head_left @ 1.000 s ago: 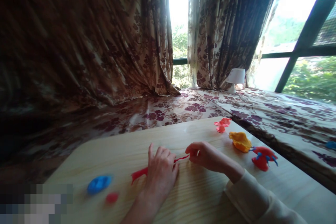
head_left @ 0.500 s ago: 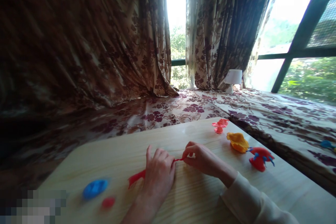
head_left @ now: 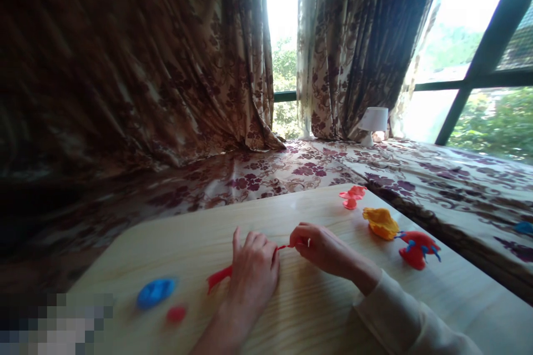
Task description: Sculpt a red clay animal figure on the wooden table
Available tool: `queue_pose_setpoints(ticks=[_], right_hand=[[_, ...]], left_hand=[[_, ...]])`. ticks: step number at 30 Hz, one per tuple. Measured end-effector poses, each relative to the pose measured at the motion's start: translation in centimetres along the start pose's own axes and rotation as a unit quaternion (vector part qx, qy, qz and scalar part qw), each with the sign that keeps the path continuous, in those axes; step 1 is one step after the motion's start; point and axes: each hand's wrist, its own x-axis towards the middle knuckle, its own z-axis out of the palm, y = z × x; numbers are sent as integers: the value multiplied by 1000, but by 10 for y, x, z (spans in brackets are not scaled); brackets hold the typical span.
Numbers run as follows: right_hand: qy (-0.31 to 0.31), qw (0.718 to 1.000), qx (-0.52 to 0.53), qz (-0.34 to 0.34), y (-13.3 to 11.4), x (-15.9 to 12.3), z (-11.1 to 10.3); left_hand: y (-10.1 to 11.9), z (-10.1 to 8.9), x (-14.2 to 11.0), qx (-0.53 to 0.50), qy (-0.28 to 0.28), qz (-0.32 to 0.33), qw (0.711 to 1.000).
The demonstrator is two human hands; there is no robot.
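A strip of red modelling clay [head_left: 219, 278] lies on the pale wooden table, its wide end showing left of my left hand [head_left: 255, 266]. That hand rests over the middle of the strip, thumb and forefinger closed on it, with another finger raised. Between the two hands the clay runs as a thin, twisted-looking strand [head_left: 283, 247]. My right hand [head_left: 313, 244] pinches the strand's far end between thumb and fingertips, just above the tabletop. The clay under my left palm is hidden.
To the left lie a blue clay disc [head_left: 156, 293] and a small red clay piece [head_left: 176, 314]. Along the right edge of the table [head_left: 333, 299] stand a pink clay figure [head_left: 352, 197], a yellow clay lump [head_left: 380, 223] and a red-and-blue clay figure [head_left: 418, 249]. A white lamp [head_left: 373, 122] stands behind.
The view has shifted slightly, so the table items appear a little to the right. Both hands keep their hold, and the red strand between them looks slightly more tilted.
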Motion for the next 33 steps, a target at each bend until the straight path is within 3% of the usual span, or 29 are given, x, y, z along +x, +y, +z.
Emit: queue_pose_setpoints(ticks=[19, 27, 33], right_hand=[[-20, 998, 18, -48, -4, 0, 7], [20, 998, 30, -53, -5, 1, 15], [27, 999, 24, -21, 2, 5, 25]], left_hand=[[-5, 4, -2, -2, 1, -11, 1000], [-4, 4, -2, -10, 4, -6, 1000], [-3, 5, -1, -10, 8, -7, 1000]])
